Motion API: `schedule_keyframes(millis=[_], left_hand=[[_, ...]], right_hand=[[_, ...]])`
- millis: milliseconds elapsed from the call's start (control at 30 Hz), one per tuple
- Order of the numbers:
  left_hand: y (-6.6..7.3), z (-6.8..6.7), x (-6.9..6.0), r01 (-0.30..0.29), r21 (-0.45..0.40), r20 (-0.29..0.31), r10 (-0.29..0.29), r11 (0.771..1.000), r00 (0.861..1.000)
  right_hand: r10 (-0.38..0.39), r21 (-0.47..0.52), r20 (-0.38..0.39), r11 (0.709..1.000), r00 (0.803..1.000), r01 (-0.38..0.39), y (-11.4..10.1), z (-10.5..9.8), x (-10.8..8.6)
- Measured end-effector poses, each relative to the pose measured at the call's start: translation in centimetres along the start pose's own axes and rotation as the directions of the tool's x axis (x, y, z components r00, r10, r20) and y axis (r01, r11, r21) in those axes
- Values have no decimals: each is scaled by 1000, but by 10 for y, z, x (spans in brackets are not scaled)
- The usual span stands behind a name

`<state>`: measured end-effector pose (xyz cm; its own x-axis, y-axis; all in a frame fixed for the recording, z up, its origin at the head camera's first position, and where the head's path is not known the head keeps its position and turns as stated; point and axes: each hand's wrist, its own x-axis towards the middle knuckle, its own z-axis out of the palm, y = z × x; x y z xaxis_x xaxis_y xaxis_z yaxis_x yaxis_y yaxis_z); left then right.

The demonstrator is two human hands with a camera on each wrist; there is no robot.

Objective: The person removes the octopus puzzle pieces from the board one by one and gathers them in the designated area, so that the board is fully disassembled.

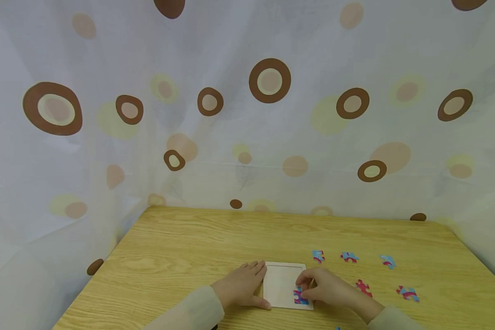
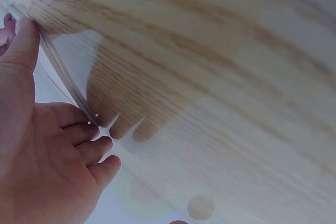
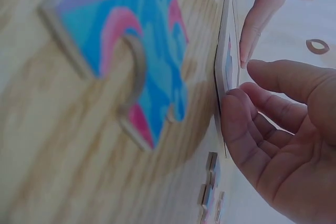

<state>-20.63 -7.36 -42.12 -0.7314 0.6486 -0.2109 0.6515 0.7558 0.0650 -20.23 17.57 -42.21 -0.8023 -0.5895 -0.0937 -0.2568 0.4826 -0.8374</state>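
In the head view, a pale square puzzle tray [image 1: 278,283] lies on the wooden table. Its lower right corner holds blue, pink and purple jigsaw pieces [image 1: 300,299]. My left hand [image 1: 243,285] rests along the tray's left side, fingers extended and thumb at the near edge. The left wrist view shows those fingers [image 2: 100,148] touching the tray's edge. My right hand [image 1: 327,288] reaches over the right side, with curled fingers and thumb at a puzzle piece [image 1: 299,289]. In the right wrist view, the right fingers [image 3: 239,124] partly hide the tray [image 3: 222,61].
Loose jigsaw pieces lie right of the tray: a blue-pink one [image 1: 318,256], another [image 1: 349,257], a blue one [image 1: 387,261], a red one [image 1: 363,288] and one farther right [image 1: 408,293]. A piece [image 3: 157,51] lies nearer me. Dotted curtains [image 1: 231,183] border the table [image 1: 181,256].
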Motion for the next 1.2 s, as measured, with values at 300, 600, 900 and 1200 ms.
schedule_keyframes(millis=[300, 600, 900, 1200], left_hand=[[1, 1, 1, 5, -26, 6, -5, 1000, 1000], [-1, 1, 2, 0, -9, -1, 0, 1000, 1000], [-1, 1, 3, 3, -3, 2, -3, 1000, 1000], [-1, 1, 2, 3, 0, 0, -3, 1000, 1000]], right_hand=[[13, -31, -8, 999, 1000, -13, 0, 0, 0], [31, -44, -18, 999, 999, -32, -1, 0, 0], [-21, -79, -24, 997, 999, 19, -3, -5, -3], [-20, -23, -23, 1000, 1000, 19, -2, -7, -4]])
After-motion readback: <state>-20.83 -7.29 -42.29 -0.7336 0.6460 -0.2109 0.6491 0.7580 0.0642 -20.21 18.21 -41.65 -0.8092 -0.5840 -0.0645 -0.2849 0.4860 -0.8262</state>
